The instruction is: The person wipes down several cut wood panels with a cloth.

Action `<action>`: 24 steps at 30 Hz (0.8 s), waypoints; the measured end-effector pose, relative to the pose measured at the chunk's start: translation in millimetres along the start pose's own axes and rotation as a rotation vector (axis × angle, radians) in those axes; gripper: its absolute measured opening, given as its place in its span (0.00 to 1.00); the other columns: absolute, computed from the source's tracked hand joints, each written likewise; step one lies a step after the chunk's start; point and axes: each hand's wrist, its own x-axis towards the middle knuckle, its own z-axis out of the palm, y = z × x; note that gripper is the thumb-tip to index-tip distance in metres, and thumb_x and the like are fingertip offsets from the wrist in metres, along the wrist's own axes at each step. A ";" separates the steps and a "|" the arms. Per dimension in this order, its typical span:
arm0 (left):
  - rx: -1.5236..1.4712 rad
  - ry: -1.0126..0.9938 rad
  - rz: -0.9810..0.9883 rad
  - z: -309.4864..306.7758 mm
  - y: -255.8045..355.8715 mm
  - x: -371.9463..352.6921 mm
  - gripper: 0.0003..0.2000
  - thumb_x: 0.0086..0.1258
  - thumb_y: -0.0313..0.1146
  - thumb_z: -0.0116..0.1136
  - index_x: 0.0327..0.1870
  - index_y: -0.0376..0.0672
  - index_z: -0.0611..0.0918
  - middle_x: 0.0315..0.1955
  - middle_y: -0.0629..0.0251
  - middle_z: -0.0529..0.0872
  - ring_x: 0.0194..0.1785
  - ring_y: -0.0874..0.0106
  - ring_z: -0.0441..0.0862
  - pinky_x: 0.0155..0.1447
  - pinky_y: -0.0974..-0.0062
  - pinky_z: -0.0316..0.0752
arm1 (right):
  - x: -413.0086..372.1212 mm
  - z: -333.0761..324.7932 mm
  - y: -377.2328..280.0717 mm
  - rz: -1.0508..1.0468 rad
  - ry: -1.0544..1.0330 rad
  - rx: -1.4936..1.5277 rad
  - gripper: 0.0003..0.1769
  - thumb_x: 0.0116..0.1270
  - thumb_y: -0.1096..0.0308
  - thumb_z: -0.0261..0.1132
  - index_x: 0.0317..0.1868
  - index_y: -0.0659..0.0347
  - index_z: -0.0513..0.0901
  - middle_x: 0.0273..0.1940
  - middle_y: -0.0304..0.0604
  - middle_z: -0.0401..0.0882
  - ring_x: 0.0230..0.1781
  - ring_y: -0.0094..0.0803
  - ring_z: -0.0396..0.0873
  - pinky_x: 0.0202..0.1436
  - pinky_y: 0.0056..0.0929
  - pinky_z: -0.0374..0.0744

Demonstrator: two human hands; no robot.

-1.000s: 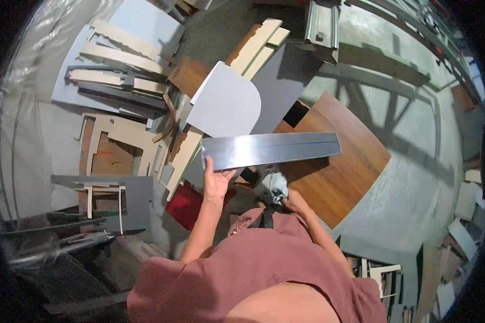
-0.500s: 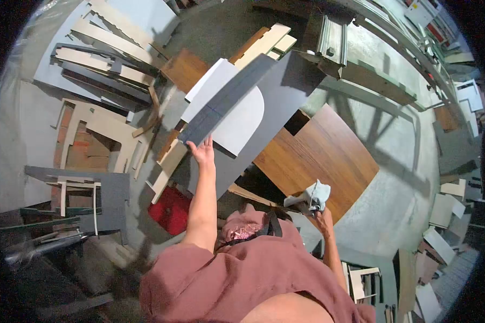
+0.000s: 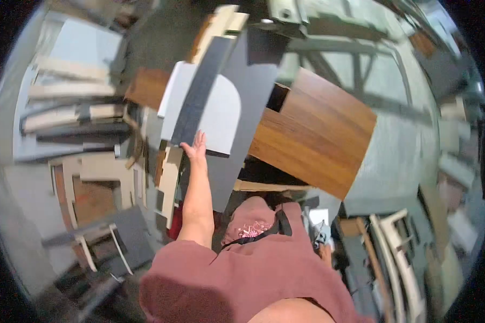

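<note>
My left hand (image 3: 197,146) reaches forward with its fingers spread. Its fingertips and thumb are at the near end of a long dark grey strip of board (image 3: 202,89). The strip lies slanted over a white panel with a rounded corner (image 3: 222,113). Beneath both is a large grey board (image 3: 257,89). Low on the right, close to my body, my right hand (image 3: 325,252) is closed around a pale crumpled cloth (image 3: 321,232); its fingers are partly hidden and blurred.
A wood-grain panel (image 3: 318,134) lies right of the grey board. Cream strips (image 3: 170,180) show along the left side of the stack. Offcuts (image 3: 81,110) are piled on the left, and more scrap pieces (image 3: 396,258) stand at the lower right. A metal frame (image 3: 328,27) runs across the back.
The view has turned, shifting the stack leftward. My right hand has drawn back toward my body with the cloth, away from the wood-grain panel. My left hand stays at the strip's near end.
</note>
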 end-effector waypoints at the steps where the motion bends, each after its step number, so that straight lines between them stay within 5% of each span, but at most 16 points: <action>1: 0.062 0.016 -0.054 -4.1 3.8 2.6 0.49 0.51 0.67 0.40 0.62 0.30 0.46 0.63 0.51 0.50 0.65 0.57 0.49 0.66 0.57 0.46 | -8.2 9.5 17.0 0.025 -0.011 0.011 0.23 0.55 0.55 0.49 0.39 0.68 0.75 0.35 0.62 0.75 0.40 0.54 0.72 0.39 0.39 0.69; 2: 0.114 0.040 -0.037 -7.9 3.0 9.5 0.49 0.51 0.68 0.38 0.61 0.27 0.49 0.61 0.48 0.53 0.65 0.56 0.49 0.66 0.59 0.47 | -22.4 21.0 28.7 0.069 -0.017 0.027 0.23 0.55 0.55 0.48 0.38 0.68 0.75 0.34 0.62 0.75 0.40 0.54 0.73 0.39 0.41 0.69; 3: 0.011 -0.062 -0.291 -13.6 14.1 6.0 0.50 0.51 0.68 0.38 0.59 0.25 0.51 0.60 0.47 0.55 0.65 0.56 0.49 0.66 0.59 0.47 | -39.1 30.9 34.0 0.104 -0.060 0.065 0.22 0.56 0.55 0.48 0.37 0.67 0.75 0.34 0.62 0.75 0.39 0.54 0.73 0.38 0.42 0.69; 4: 0.194 0.101 -0.132 -9.2 8.9 21.0 0.49 0.51 0.68 0.38 0.60 0.25 0.51 0.61 0.48 0.54 0.65 0.55 0.49 0.66 0.59 0.47 | -50.1 38.3 38.6 0.141 -0.098 0.108 0.21 0.56 0.56 0.49 0.37 0.67 0.76 0.34 0.62 0.75 0.39 0.54 0.73 0.38 0.43 0.69; 6: 0.287 0.065 -0.375 -11.6 13.3 23.5 0.48 0.52 0.67 0.37 0.60 0.27 0.51 0.61 0.49 0.53 0.65 0.56 0.50 0.66 0.59 0.48 | -59.3 64.1 63.0 0.063 -0.076 -0.008 0.19 0.55 0.57 0.53 0.37 0.65 0.76 0.34 0.62 0.75 0.38 0.54 0.73 0.38 0.43 0.71; 8: 0.531 0.098 -0.406 5.5 -24.9 -4.8 0.43 0.57 0.63 0.36 0.61 0.30 0.51 0.62 0.53 0.55 0.65 0.59 0.51 0.65 0.58 0.49 | -68.5 103.4 104.3 0.028 -0.005 0.211 0.20 0.53 0.57 0.54 0.39 0.65 0.75 0.36 0.60 0.75 0.40 0.52 0.73 0.41 0.43 0.71; 13: 0.993 0.071 -0.643 -15.1 -113.5 -61.8 0.34 0.63 0.54 0.37 0.60 0.31 0.54 0.59 0.55 0.61 0.63 0.58 0.56 0.64 0.56 0.51 | -85.8 143.8 85.1 0.329 -0.013 0.344 0.23 0.48 0.55 0.56 0.40 0.62 0.75 0.36 0.58 0.76 0.41 0.51 0.73 0.43 0.40 0.70; 15: 1.230 0.167 -0.761 -38.6 -142.8 -94.9 0.29 0.63 0.52 0.40 0.55 0.34 0.61 0.56 0.54 0.66 0.61 0.57 0.60 0.63 0.54 0.54 | -86.8 159.8 84.4 0.352 -0.092 0.437 0.24 0.49 0.53 0.56 0.41 0.63 0.74 0.41 0.59 0.74 0.44 0.49 0.72 0.47 0.39 0.69; 19: 1.633 -0.045 -1.127 -96.0 -190.4 -178.8 0.22 0.59 0.54 0.47 0.40 0.42 0.74 0.47 0.59 0.75 0.52 0.60 0.71 0.51 0.62 0.70 | -76.8 243.1 117.9 0.434 -0.035 0.468 0.21 0.46 0.56 0.58 0.36 0.64 0.77 0.35 0.57 0.76 0.38 0.49 0.75 0.42 0.40 0.72; 23: 2.140 0.034 -1.251 -149.5 -228.1 -236.9 0.23 0.65 0.51 0.41 0.49 0.40 0.69 0.42 0.59 0.76 0.43 0.68 0.76 0.43 0.73 0.71 | -62.7 211.5 92.9 0.534 -0.228 0.544 0.26 0.46 0.56 0.60 0.45 0.61 0.73 0.44 0.55 0.74 0.46 0.49 0.71 0.48 0.39 0.69; 24: 2.168 -0.048 -1.350 -181.8 -221.4 -219.9 0.26 0.62 0.54 0.44 0.50 0.41 0.67 0.43 0.61 0.75 0.43 0.69 0.75 0.44 0.70 0.70 | -48.5 214.7 92.8 0.538 -0.220 0.551 0.26 0.46 0.56 0.60 0.45 0.61 0.73 0.44 0.55 0.74 0.46 0.49 0.71 0.48 0.39 0.69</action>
